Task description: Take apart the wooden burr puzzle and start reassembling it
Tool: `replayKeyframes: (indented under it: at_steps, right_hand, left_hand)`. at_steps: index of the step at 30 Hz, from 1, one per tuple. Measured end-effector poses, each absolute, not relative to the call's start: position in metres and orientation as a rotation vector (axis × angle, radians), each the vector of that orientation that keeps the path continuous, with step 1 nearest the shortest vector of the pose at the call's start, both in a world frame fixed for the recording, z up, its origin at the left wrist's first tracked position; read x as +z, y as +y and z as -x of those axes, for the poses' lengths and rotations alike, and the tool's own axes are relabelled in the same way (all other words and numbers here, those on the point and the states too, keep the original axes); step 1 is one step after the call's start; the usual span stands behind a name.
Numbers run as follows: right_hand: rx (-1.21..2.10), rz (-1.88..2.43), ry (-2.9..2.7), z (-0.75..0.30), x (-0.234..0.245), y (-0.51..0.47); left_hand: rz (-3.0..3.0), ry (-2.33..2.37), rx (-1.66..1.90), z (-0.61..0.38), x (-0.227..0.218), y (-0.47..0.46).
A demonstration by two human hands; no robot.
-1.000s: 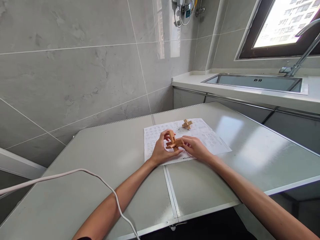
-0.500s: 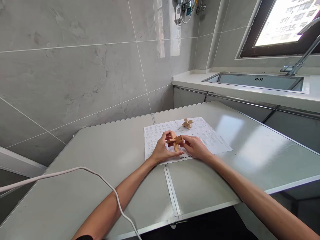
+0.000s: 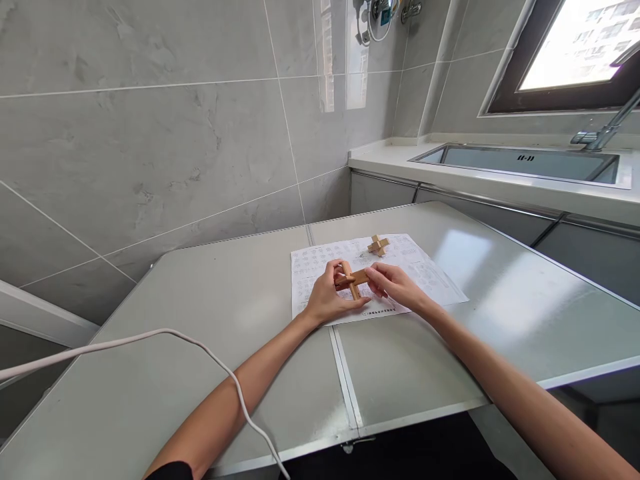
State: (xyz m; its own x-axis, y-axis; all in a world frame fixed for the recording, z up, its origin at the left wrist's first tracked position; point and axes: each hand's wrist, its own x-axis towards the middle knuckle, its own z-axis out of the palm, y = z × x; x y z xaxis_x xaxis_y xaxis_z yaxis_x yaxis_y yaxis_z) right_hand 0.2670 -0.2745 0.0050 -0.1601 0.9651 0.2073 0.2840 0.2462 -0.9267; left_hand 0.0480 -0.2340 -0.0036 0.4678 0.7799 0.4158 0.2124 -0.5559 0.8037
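Between my hands is a wooden burr puzzle (image 3: 353,284) made of crossed bars, held just above a printed sheet. My left hand (image 3: 329,291) is closed round it, fingers at the far end of one bar and thumb at the near end. My right hand (image 3: 393,285) pinches the right end of a bar that sticks out sideways from the cross. A second wooden burr puzzle (image 3: 379,245) rests on the far part of the printed sheet (image 3: 430,283), which lies under both hands and carries small diagrams.
The sheet lies on a pale folding table (image 3: 240,293) with a metal seam. A white cable (image 3: 165,331) runs across the left and over my left forearm. Beyond the table stand a counter with a sink (image 3: 530,160), a tap (image 3: 595,139) and a grey tiled wall (image 3: 175,147).
My right hand has shifted slightly right, and the bar it pinches now reaches further out of the cross. The puzzle has turned a little in my left hand. The view has shifted slightly.
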Motion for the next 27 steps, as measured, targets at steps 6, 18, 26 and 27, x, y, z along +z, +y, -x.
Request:
replayKeyframes:
  at_steps: [6, 18, 26, 27]
  right_hand:
    - [1.106, 1.175, -1.667, -0.2663, 0.0040, -0.2773]
    - [1.254, 1.174, -1.636, -0.2659, 0.0037, -0.2788]
    - [1.275, 1.171, -1.499, -0.2612, 0.0051, -0.2780]
    - [1.276, 1.166, -1.477, -0.2610, 0.0051, -0.2778]
  left_hand:
    - [-2.194, 0.880, 1.036, -0.0482, 0.0007, -0.2392]
    - [-2.271, 0.865, 0.993, -0.0458, 0.0001, -0.2391]
    - [-2.197, 0.801, 1.022, -0.0457, -0.0004, -0.2360]
    - [-2.183, 0.780, 1.029, -0.0461, -0.0002, -0.2356]
